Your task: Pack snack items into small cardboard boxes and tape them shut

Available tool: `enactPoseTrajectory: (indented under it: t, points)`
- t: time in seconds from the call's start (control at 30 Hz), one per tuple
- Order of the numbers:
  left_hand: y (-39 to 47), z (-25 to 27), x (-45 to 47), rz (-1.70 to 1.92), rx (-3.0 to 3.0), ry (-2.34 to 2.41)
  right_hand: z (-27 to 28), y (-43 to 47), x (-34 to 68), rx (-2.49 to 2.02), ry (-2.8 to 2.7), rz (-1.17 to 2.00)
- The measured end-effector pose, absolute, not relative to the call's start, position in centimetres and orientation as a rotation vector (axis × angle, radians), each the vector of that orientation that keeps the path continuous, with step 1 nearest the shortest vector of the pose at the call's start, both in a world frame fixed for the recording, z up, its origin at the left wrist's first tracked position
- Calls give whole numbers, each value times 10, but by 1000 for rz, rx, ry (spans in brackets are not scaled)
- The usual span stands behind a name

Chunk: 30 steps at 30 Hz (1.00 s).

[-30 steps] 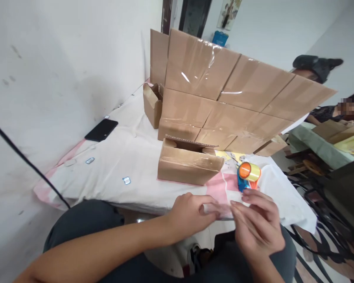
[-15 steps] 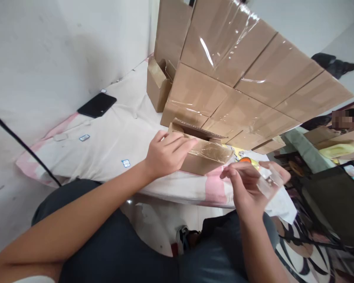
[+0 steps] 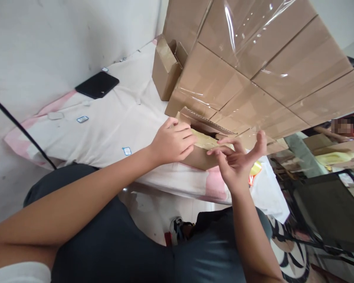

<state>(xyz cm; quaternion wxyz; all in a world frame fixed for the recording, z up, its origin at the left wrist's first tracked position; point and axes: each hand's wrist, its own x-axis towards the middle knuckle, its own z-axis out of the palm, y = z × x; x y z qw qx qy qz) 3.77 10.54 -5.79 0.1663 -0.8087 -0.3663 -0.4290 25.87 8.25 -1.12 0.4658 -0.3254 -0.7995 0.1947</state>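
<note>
the small open carton (image 3: 202, 158) stands on the counter (image 3: 115, 118), which is covered with a white cloth that has pink parts, and its opening looks upward between the 2 hands. the left hand (image 3: 175, 140) lies on the left part of its near top edge; its fingers are bent together over this edge, but i cannot tell if they grip it. the right hand (image 3: 236, 159) is at the right end of the carton, with its fingers spread apart; some fingertips are at the near edge, and i cannot tell exactly if they touch. just behind the carton there is a tall stack of closed boxes (image 3: 242, 92) with shiny clear tape. on the left of the stack is 1 more open box (image 3: 166, 72). farther left, near the wall, lies a black flat object (image 3: 97, 84), and 2 small blue-edged packets (image 3: 83, 119) (image 3: 126, 151) lie on the cloth. a yellow roll (image 3: 256, 168) is partly hidden behind the right hand.
</note>
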Motion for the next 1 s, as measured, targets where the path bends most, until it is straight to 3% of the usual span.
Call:
enactPoseTrajectory:
  t: [0.4, 1.0]
  points:
    - [107, -60, 40, -1307, -2320, -1116, -26, 79, 253, -884, -2090, 84]
    - [105, -66, 40, -1248, -2228, -952, -44, 77, 231, -1012, -2028, -38]
